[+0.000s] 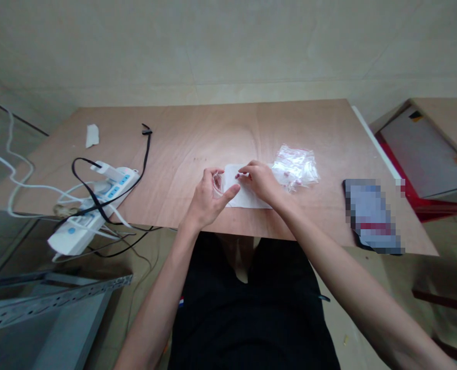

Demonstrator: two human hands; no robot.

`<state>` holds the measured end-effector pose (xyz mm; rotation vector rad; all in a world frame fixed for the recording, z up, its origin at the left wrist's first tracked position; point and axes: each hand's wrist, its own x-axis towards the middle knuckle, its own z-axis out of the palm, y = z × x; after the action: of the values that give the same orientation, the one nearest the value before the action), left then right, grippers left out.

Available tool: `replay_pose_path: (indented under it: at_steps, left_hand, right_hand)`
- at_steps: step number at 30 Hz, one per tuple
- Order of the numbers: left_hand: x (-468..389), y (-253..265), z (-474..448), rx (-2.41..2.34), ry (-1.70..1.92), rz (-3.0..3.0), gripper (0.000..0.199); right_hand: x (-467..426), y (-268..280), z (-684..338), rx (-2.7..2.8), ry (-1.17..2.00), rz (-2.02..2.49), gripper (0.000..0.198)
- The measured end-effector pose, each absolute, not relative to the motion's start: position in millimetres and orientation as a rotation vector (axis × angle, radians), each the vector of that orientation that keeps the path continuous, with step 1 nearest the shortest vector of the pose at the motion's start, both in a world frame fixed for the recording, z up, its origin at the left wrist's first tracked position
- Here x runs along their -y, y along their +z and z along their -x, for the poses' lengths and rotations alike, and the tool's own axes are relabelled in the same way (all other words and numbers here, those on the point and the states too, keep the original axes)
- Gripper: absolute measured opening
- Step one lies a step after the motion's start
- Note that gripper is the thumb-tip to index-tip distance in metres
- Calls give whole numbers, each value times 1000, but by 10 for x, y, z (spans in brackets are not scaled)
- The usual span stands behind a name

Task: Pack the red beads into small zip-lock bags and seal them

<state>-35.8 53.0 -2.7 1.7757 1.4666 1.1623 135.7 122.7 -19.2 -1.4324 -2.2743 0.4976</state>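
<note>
My left hand [209,198] curves its fingers and thumb around a clear, round-edged object [217,182], perhaps a small plastic container; its kind is hard to make out. Beneath both hands lies a white sheet [247,199] near the table's front edge. Over this sheet, my right hand [260,180] has its fingertips bent in and drawn together. A tiny dark red piece [237,176] shows at those fingertips. Just right of that hand, a pile of clear plastic bags [296,164] with reddish marks touches the sheet's edge.
A white power strip [97,210] with plugs and tangled cables hangs over the table's left front edge. A black cable end [147,131] and a white scrap [92,135] lie behind it. At the right rests a phone [373,216]. The wooden table [174,139] meets a wall.
</note>
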Motion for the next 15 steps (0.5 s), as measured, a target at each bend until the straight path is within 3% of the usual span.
replay_pose_path:
  at_steps: [15]
  left_hand:
    - [-567, -1, 398, -1499, 1102, -1831, 52]
  right_hand:
    - [-1218, -184, -1245, 2420, 392, 1458, 23]
